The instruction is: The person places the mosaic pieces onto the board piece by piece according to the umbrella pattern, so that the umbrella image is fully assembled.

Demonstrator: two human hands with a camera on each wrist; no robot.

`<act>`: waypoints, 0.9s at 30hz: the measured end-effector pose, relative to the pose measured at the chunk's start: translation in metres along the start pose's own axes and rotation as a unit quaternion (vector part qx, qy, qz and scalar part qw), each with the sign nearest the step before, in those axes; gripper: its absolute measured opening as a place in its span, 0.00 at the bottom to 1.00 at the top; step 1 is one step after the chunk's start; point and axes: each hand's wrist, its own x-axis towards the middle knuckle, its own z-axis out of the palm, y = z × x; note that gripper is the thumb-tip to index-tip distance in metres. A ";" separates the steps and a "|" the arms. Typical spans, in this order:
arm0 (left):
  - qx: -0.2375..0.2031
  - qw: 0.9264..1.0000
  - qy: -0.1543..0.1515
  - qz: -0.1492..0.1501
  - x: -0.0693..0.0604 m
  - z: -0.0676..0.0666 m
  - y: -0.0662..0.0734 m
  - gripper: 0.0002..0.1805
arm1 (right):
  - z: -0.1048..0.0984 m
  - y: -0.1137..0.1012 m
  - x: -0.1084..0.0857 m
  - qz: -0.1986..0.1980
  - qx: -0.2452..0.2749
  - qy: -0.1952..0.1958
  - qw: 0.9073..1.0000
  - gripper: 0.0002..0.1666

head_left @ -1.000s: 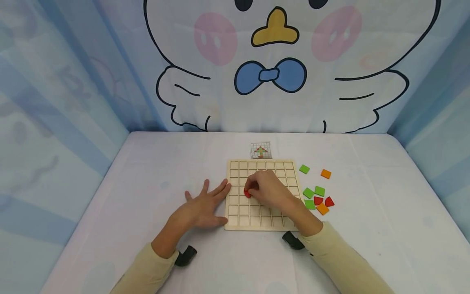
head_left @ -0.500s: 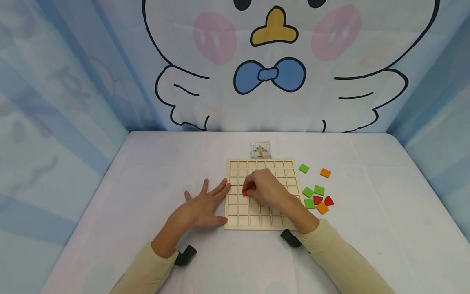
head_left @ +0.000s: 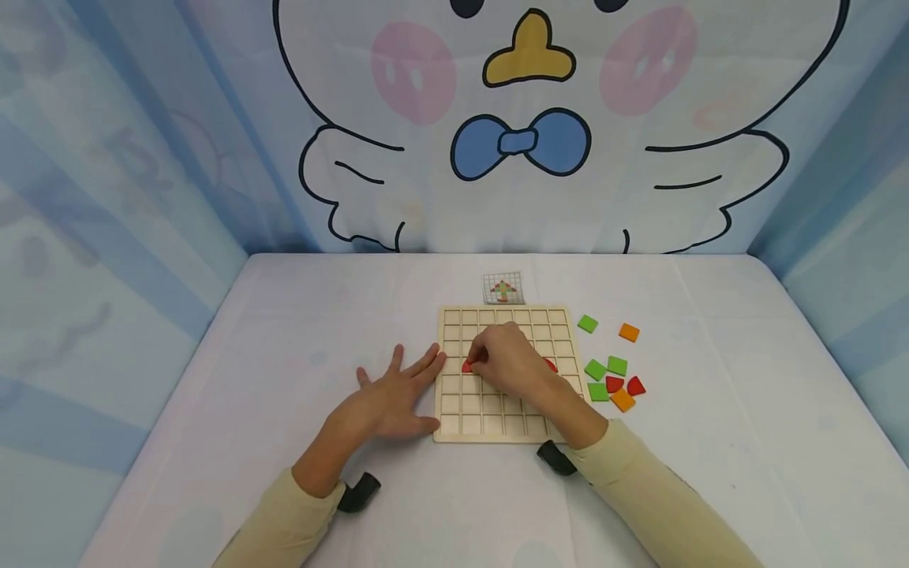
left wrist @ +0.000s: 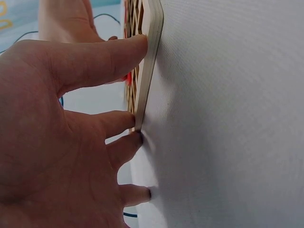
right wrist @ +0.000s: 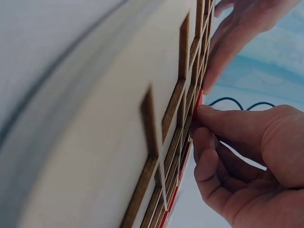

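Observation:
A pale wooden grid board (head_left: pixel 471 426) lies flat on the table. Over its left middle, my right hand (head_left: pixel 507 359) pinches a small red tile (head_left: pixel 465 367) between thumb and fingertips, low at the cells. In the right wrist view the red tile (right wrist: pixel 199 99) shows as a thin edge under the thumb. Another red tile (head_left: pixel 550 364) sits on the board's right side, partly behind my right hand. My left hand (head_left: pixel 394 401) spreads its fingers along the board's left edge; in the left wrist view its thumb (left wrist: pixel 107 59) rests against that edge.
Right of the board lie loose green tiles (head_left: pixel 595 369), orange tiles (head_left: pixel 622 401) and red tiles (head_left: pixel 635 385). A small pattern card (head_left: pixel 503 288) stands behind the board. Black wrist devices (head_left: pixel 360 492) are near both cuffs. A printed curtain (head_left: pixel 525 213) backs the table.
My right hand has shifted slightly left and away from me with the red tile. The red tile on the board's right side has come into view. My left hand stays in place.

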 end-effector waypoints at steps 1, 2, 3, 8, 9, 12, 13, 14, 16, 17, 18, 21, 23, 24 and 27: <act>0.000 1.000 0.000 0.000 0.000 0.000 0.000 0.51 | 0.000 0.000 0.000 0.000 -0.001 -0.001 1.000 0.04; 0.000 1.000 0.000 -0.001 0.000 0.000 0.000 0.51 | 0.000 0.000 0.000 0.000 -0.003 -0.002 1.000 0.04; 0.000 1.000 0.000 -0.001 0.000 -0.001 0.000 0.51 | 0.000 -0.001 0.000 0.000 -0.004 -0.002 1.000 0.04; 0.002 1.000 0.000 0.000 -0.001 -0.001 -0.001 0.51 | 0.000 -0.001 0.001 0.002 -0.009 -0.011 1.000 0.07; 0.002 1.000 0.000 0.000 -0.001 0.000 -0.001 0.51 | 0.000 -0.001 0.000 0.005 -0.009 -0.013 1.000 0.08; 0.003 1.000 -0.001 0.000 -0.001 0.000 -0.001 0.51 | -0.001 -0.001 0.000 0.012 -0.012 -0.017 1.000 0.08; 0.003 1.000 -0.001 0.000 -0.001 0.000 -0.001 0.51 | -0.001 -0.001 -0.001 0.015 -0.012 -0.018 1.000 0.08; 0.003 1.000 -0.001 0.000 -0.001 -0.001 -0.001 0.52 | -0.001 -0.001 -0.001 0.017 -0.011 -0.020 1.000 0.08; 0.004 1.000 -0.001 0.000 0.000 -0.001 0.000 0.52 | -0.002 0.000 -0.001 0.021 -0.013 -0.021 0.999 0.08; 0.005 1.000 -0.001 0.000 0.000 -0.001 0.000 0.52 | -0.002 0.001 -0.002 0.023 -0.015 -0.021 0.999 0.08; 0.005 1.000 -0.001 0.001 0.000 -0.001 0.000 0.52 | -0.002 0.001 -0.002 0.025 -0.016 -0.023 0.999 0.08; 0.004 1.000 -0.002 0.001 0.001 -0.001 0.000 0.51 | -0.003 0.000 -0.004 0.032 -0.025 -0.026 0.999 0.09; 0.002 1.000 -0.004 0.000 0.001 -0.001 0.000 0.52 | -0.004 0.000 -0.005 0.035 -0.032 -0.028 0.998 0.09; 0.002 1.000 -0.003 0.000 0.001 -0.001 0.000 0.52 | -0.005 -0.001 -0.006 0.034 -0.038 -0.028 0.998 0.10; 0.000 1.000 -0.007 -0.002 0.000 -0.002 0.000 0.52 | -0.007 -0.001 -0.008 0.030 -0.050 -0.030 0.998 0.10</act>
